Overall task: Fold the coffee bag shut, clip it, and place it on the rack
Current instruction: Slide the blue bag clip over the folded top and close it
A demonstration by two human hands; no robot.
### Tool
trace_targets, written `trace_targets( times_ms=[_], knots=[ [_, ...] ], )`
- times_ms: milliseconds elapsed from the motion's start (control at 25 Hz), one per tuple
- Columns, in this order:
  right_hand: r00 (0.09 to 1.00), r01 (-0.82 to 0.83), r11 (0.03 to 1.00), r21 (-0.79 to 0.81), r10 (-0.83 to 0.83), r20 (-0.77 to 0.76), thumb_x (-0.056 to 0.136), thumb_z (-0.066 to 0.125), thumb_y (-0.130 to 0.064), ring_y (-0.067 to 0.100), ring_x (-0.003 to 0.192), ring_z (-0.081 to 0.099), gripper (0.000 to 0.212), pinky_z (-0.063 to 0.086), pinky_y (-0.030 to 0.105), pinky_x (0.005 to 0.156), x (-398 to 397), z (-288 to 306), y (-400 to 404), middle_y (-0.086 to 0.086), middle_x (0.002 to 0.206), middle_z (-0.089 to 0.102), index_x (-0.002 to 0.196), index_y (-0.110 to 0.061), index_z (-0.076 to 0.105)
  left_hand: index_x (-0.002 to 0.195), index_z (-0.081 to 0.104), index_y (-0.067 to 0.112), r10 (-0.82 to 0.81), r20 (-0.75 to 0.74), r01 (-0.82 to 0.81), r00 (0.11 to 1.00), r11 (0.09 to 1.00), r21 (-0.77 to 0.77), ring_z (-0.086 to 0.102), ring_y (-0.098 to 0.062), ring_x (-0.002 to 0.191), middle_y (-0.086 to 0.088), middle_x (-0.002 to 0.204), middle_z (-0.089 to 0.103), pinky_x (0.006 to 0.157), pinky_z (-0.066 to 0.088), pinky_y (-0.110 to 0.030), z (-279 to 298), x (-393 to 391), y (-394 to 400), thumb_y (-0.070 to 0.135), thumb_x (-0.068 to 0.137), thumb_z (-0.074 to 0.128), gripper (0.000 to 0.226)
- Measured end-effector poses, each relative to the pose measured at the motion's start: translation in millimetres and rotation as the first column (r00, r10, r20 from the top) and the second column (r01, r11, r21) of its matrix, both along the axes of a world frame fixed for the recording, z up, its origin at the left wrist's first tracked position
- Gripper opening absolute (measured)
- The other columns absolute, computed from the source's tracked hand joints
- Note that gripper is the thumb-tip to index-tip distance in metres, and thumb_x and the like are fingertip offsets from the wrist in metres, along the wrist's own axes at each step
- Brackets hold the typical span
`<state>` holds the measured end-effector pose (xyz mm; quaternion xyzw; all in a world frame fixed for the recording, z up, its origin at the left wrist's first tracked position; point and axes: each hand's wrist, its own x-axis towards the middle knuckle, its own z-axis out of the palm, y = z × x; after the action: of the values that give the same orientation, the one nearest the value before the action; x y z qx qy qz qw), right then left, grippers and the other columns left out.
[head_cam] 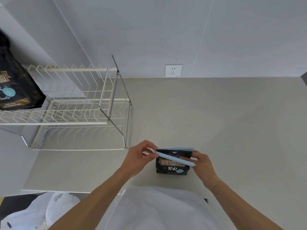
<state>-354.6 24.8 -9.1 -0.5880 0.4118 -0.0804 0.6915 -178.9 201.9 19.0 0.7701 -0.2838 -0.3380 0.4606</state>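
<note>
A small black coffee bag (pixel 172 168) with gold lettering stands upright on the grey counter near its front edge. A long pale blue clip (pixel 174 159) straddles the bag's top; one bar runs behind the top edge, the other slants across the front, so the clip is open. My left hand (pixel 141 156) pinches the free left end of the front bar. My right hand (pixel 201 162) grips the clip's right end against the bag's right side. A white wire rack (pixel 74 123) with a chrome frame stands at the left of the counter.
A larger black coffee bag (pixel 15 83) sits on the rack's upper tier at the far left. A wall socket (pixel 173 70) is on the wall behind. A white plastic bag (pixel 41 211) lies below the counter's front edge at lower left.
</note>
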Motion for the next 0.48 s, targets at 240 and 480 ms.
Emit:
trace_targets(
  times_ms=[240, 480],
  knots=[
    [1.000, 0.006, 1.000, 0.002, -0.006, 0.014, 0.075, 0.078, -0.004, -0.004, 0.072, 0.070, 0.026, 0.051, 0.006, 0.060, -1.5, -1.3, 0.0, -0.018, 0.078, 0.077, 0.077, -0.030, 0.079, 0.081, 0.065, 0.030, 0.079, -0.055, -0.080, 0.995, 0.996, -0.028, 0.068, -0.009, 0.083, 0.013, 0.094, 0.074, 0.075, 0.059, -0.030, -4.2, -8.1, -0.9, 0.012, 0.077, 0.080, 0.024],
    [1.000, -0.015, 0.996, -0.092, 0.014, -0.015, 0.074, 0.076, 0.005, -0.006, 0.064, 0.066, 0.036, 0.050, 0.007, 0.057, -4.4, -5.6, -0.7, -0.012, 0.076, 0.074, 0.075, -0.031, 0.075, 0.091, 0.064, 0.033, 0.109, -0.049, -0.112, 0.993, 0.992, -0.051, 0.067, -0.007, 0.084, 0.014, 0.094, 0.073, 0.076, 0.059, -0.029, -4.1, -14.4, -4.6, 0.012, 0.076, 0.081, 0.031]
  ],
)
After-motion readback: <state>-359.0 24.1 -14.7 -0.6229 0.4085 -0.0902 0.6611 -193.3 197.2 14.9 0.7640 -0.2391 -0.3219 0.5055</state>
